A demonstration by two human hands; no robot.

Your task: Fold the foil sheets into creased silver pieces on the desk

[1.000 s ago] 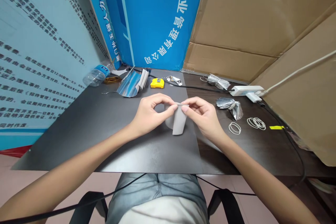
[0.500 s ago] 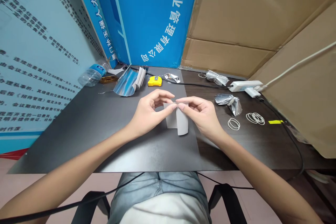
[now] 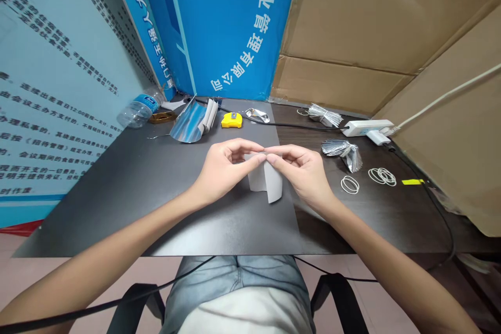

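Note:
A light grey folded sheet (image 3: pixel 274 183) hangs below my fingertips over the dark mat, its right flap curving down. My left hand (image 3: pixel 229 167) pinches its top edge between thumb and fingers from the left. From the right, my right hand (image 3: pixel 301 167) pinches the same edge. Both thumb tips meet at the fold, and the index fingertips touch just above them. Behind my hands lies a yellow tape measure (image 3: pixel 231 120). Nearest my right hand on that side are a bundle of silver strips (image 3: pixel 342 151) and white rings (image 3: pixel 349 185).
At the back left are a plastic bottle (image 3: pixel 139 109) and a curled blue sheet (image 3: pixel 190 122). A power strip (image 3: pixel 368 128) with cables, another silver bundle (image 3: pixel 324 115), more rings (image 3: pixel 382 176) and a yellow strip (image 3: pixel 412 182) lie on the right. Panels enclose the table.
The index fingertips have come together above the sheet's top edge. The sheet's right flap has tilted slightly, its lower end a little further right.

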